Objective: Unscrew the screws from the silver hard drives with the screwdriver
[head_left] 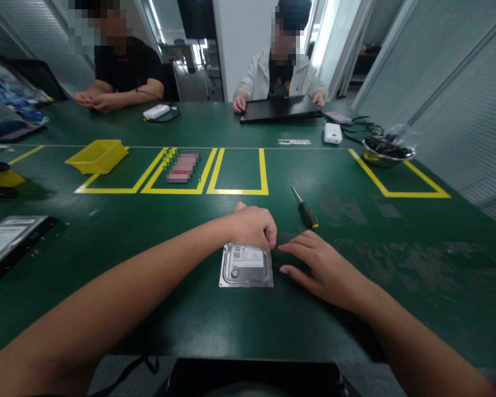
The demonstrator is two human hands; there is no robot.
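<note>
The left hand (253, 227) curls its fingers down over the far right corner of a silver labelled metal plate (248, 273); whether they pinch it, I cannot tell. The right hand (314, 264) holds nothing, thumb and fingers apart, just beside the plate's right edge. The plate lies flat on the green table (190, 325), in front of the person. A screwdriver (307, 213) lies beyond the right hand. Farther off stand a yellow tray (99, 160) at left and a metal bowl (381, 160) at right. Across the table, a co-worker (254, 77) holds a black panel (281, 110).
</note>
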